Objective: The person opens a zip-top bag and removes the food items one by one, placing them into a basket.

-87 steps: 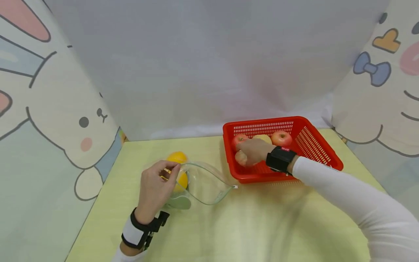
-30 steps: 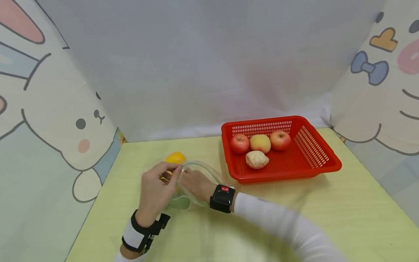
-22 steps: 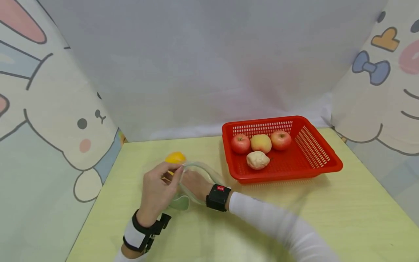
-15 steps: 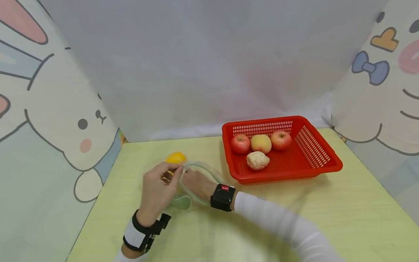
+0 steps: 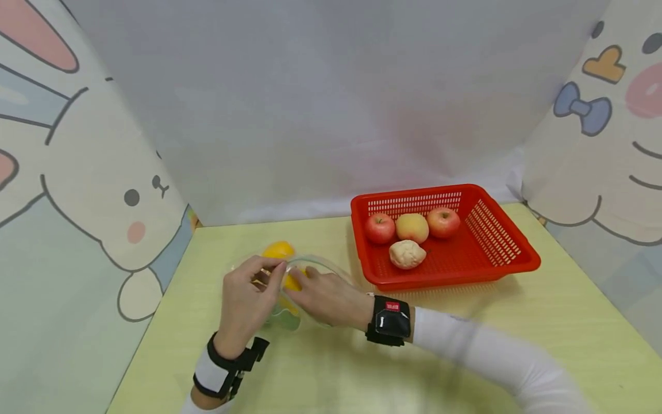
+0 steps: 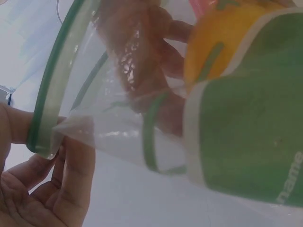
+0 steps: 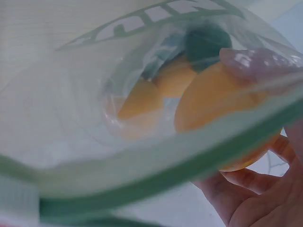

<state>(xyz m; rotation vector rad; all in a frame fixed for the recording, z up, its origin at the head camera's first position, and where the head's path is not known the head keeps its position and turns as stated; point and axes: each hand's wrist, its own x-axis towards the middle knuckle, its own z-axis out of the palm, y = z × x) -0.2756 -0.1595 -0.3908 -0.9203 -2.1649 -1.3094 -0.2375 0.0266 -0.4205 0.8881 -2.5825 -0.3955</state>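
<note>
A clear zip bag (image 5: 291,321) with a green seal lies on the table's left. My left hand (image 5: 247,299) pinches the edge of its mouth; the left wrist view shows thumb and fingers on the green seal (image 6: 52,75). Reaching into the mouth, my right hand (image 5: 331,302) grips a round yellow-orange fruit (image 5: 292,282). In the right wrist view, fingers curl round this fruit (image 7: 213,101), partly behind plastic. More yellow-orange fruit (image 7: 142,101) sits deeper inside, beside a dark green shape (image 7: 208,45) I cannot identify.
A red plastic basket (image 5: 465,253) stands at the right. Inside are two red apples (image 5: 380,228), a pale yellow round fruit (image 5: 412,227) and a lumpy cream-coloured piece (image 5: 407,254). Fabric walls enclose the table (image 5: 362,356) at the back and sides.
My right hand left the cream-coloured piece in the basket and went deep into the bag. Now it has drawn back rightward, with the yellow-orange fruit showing at its fingers. My left hand stays put.
</note>
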